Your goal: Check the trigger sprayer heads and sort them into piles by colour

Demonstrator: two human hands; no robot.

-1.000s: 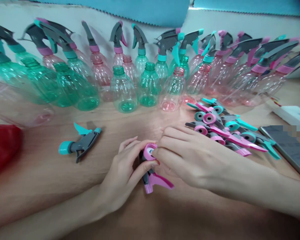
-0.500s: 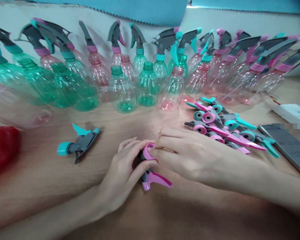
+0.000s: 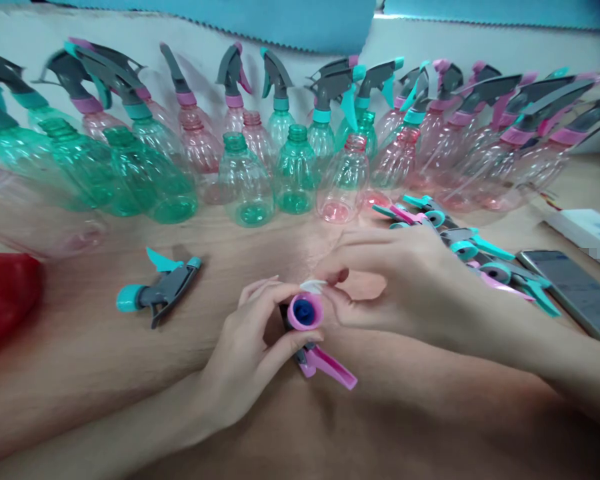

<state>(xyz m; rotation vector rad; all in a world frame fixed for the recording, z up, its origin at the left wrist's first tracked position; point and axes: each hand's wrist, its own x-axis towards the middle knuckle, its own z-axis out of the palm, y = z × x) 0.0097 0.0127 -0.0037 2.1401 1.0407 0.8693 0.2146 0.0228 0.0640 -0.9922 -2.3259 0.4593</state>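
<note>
One pink-collared spray head [image 3: 305, 313] is clasped by the left hand [image 3: 243, 343], opening toward the camera; the right hand [image 3: 413, 280] pinches a small white piece [image 3: 313, 286] just beside it. Beyond both hands stand pink and green bottles [image 3: 297, 175].

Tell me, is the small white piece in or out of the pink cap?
Out: the right hand holds the white piece beside the pink cap, whose blue inside shows uncovered.
</note>
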